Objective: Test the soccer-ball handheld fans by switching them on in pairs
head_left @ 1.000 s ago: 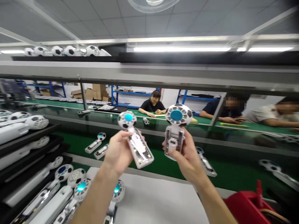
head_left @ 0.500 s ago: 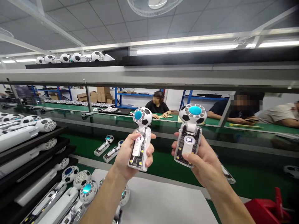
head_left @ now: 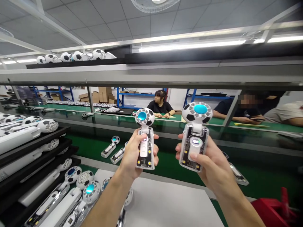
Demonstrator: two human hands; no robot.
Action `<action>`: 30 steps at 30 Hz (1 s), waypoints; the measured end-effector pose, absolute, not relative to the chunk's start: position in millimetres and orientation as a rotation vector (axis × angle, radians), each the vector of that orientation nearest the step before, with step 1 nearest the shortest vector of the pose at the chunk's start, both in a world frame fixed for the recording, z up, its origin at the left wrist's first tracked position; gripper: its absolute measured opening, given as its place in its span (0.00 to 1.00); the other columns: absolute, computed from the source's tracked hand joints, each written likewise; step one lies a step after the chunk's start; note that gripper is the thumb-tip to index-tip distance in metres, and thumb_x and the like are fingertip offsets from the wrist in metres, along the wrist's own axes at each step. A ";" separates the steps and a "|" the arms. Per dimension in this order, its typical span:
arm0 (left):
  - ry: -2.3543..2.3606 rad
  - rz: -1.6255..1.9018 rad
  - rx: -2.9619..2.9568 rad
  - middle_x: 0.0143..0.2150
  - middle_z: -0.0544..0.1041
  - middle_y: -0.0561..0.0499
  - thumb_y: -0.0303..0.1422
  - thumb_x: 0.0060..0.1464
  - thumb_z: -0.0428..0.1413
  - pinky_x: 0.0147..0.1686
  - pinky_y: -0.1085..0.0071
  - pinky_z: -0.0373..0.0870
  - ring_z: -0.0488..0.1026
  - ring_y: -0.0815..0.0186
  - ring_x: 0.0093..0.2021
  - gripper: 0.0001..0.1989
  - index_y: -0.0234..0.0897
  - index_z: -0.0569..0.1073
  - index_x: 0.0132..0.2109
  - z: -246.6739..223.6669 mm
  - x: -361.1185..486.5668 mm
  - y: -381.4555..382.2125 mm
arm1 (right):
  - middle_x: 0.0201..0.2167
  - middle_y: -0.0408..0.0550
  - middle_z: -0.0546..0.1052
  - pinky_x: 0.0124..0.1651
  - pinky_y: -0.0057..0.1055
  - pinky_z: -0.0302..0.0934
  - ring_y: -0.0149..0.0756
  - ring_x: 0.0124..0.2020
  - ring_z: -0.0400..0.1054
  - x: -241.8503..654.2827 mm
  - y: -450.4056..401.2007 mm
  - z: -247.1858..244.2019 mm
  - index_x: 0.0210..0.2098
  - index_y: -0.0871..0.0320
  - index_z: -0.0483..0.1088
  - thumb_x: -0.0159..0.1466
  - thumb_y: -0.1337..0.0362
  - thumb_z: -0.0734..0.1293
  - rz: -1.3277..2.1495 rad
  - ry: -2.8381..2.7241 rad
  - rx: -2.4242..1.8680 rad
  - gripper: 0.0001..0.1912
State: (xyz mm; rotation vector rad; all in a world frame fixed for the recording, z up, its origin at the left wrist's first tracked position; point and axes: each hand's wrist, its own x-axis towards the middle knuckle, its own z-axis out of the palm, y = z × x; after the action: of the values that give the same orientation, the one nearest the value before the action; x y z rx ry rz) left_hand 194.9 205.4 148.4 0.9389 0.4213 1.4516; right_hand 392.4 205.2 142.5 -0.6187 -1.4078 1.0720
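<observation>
Gripping clear plastic soccer-ball fans [head_left: 145, 148] upright; left hand [head_left: 133, 157], right hand [head_left: 209, 165] both closed around them.

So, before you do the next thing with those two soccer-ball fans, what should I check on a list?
1. Left hand holding the soccer-ball fan: ok.
2. Right hand holding the other soccer-ball fan: ok.
3. Blue centres glowing on both fan heads: ok.
4. Small light glowing on the right fan's white button: ok.
5. Same small light on the left fan: cannot tell, it is too small to see well.
6. Fan blades spinning: cannot tell from these pictures.
</observation>
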 end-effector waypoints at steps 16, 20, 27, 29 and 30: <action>0.373 1.328 1.033 0.49 0.76 0.44 0.20 0.49 0.55 0.32 0.67 0.74 0.77 0.63 0.33 0.25 0.37 0.65 0.55 145.0 187.3 202.0 | 0.37 0.48 0.78 0.35 0.33 0.73 0.37 0.33 0.74 392.8 202.2 144.7 0.54 0.53 0.66 0.63 0.60 0.69 1.049 -1.407 -0.608 0.20; 0.349 1.345 1.066 0.47 0.77 0.45 0.19 0.48 0.53 0.30 0.67 0.73 0.77 0.64 0.31 0.25 0.37 0.65 0.55 142.1 189.0 205.5 | 0.37 0.48 0.78 0.35 0.35 0.74 0.40 0.33 0.75 394.2 200.0 145.3 0.54 0.51 0.67 0.63 0.61 0.69 1.020 -1.400 -0.610 0.20; 0.332 1.332 1.110 0.47 0.78 0.44 0.20 0.47 0.53 0.28 0.67 0.73 0.77 0.64 0.29 0.25 0.37 0.66 0.54 142.0 190.6 204.8 | 0.45 0.51 0.77 0.33 0.38 0.74 0.47 0.38 0.76 395.4 199.9 150.7 0.51 0.50 0.71 0.58 0.59 0.72 1.078 -1.238 -0.569 0.21; 0.345 1.343 1.109 0.49 0.77 0.43 0.20 0.47 0.53 0.29 0.67 0.73 0.77 0.64 0.30 0.25 0.37 0.66 0.54 141.6 191.6 204.7 | 0.32 0.50 0.77 0.26 0.37 0.71 0.44 0.29 0.74 398.5 200.2 148.2 0.46 0.53 0.74 0.61 0.52 0.68 1.202 -1.262 -0.511 0.17; 0.360 1.346 1.106 0.51 0.77 0.43 0.20 0.47 0.53 0.29 0.67 0.73 0.77 0.64 0.31 0.25 0.38 0.67 0.54 141.3 192.1 204.8 | 0.25 0.48 0.73 0.23 0.37 0.68 0.41 0.23 0.71 400.4 200.4 145.1 0.44 0.54 0.75 0.63 0.49 0.65 1.200 -1.311 -0.503 0.18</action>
State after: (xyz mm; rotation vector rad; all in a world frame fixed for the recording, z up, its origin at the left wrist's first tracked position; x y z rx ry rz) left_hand 192.1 204.8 141.3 1.1065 0.3596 1.3458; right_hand 400.4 200.4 145.1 -0.5030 -1.3108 1.1998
